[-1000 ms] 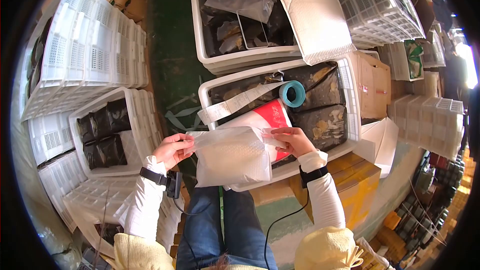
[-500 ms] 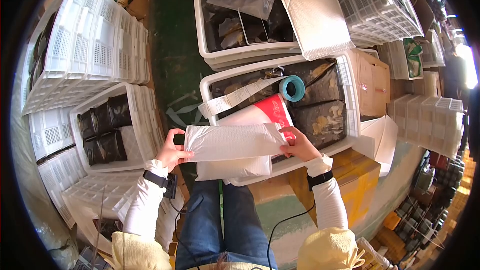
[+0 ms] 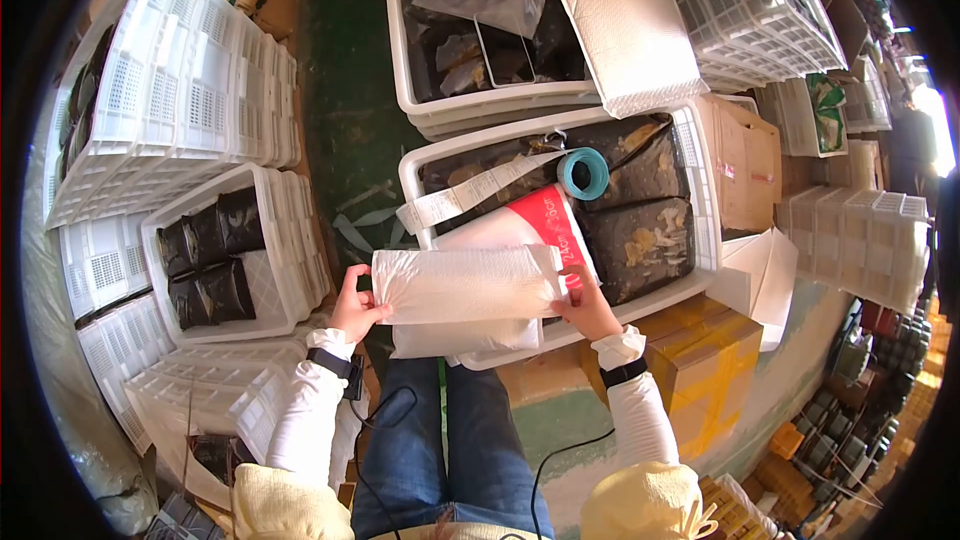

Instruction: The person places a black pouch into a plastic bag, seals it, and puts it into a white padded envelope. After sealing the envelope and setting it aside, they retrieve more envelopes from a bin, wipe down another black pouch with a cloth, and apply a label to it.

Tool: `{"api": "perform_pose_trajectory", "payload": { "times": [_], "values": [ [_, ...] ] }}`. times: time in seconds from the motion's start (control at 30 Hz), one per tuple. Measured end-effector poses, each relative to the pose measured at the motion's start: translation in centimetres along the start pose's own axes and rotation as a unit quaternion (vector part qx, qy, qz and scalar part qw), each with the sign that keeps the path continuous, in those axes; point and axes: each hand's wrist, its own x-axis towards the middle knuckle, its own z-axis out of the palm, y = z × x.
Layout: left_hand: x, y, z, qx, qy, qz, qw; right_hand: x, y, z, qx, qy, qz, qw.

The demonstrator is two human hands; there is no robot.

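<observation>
A white padded bubble mailer [image 3: 468, 286] is stretched level between my hands, over the front edge of a crate. My left hand [image 3: 358, 306] pinches its left end, and my right hand [image 3: 588, 304] grips the right end. Just below it lies another white mailer [image 3: 465, 338], partly covered by the one I hold. Behind sits a red and white package [image 3: 540, 225] printed with a size in cm. A roll of labels on a teal core [image 3: 583, 174] rests beyond it, with a printed strip [image 3: 480, 192] trailing left.
The white crate [image 3: 708, 210] before me holds black-wrapped packs [image 3: 638, 252]. A farther crate [image 3: 400, 50] has clear plastic and a large bubble mailer [image 3: 628, 30] across its corner. Stacked crates [image 3: 190, 90] stand left; a taped carton [image 3: 700, 360] is at right.
My right hand has shifted slightly left and down on the mailer's end, and my left hand slightly right. More of the red package's print shows. The mailer stays in both hands.
</observation>
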Motion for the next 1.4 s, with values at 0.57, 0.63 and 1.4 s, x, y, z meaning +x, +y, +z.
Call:
{"api": "perform_pose_trajectory", "payload": {
  "times": [0.57,0.63,1.4],
  "values": [
    [-4.2,2.0,8.7,0.451,0.304,0.253,0.800,-1.4,0.6,9.4,-0.286,0.382,-0.074,0.875],
    [-5.0,1.0,12.2,0.470,0.181,0.226,0.834,-1.8,1.2,11.8,-0.242,0.414,-0.098,0.872],
    [1.6,-3.3,10.2,0.211,0.336,-0.036,0.917,1.8,0.9,12.4,-0.088,0.294,0.011,0.952]
  ]
}}
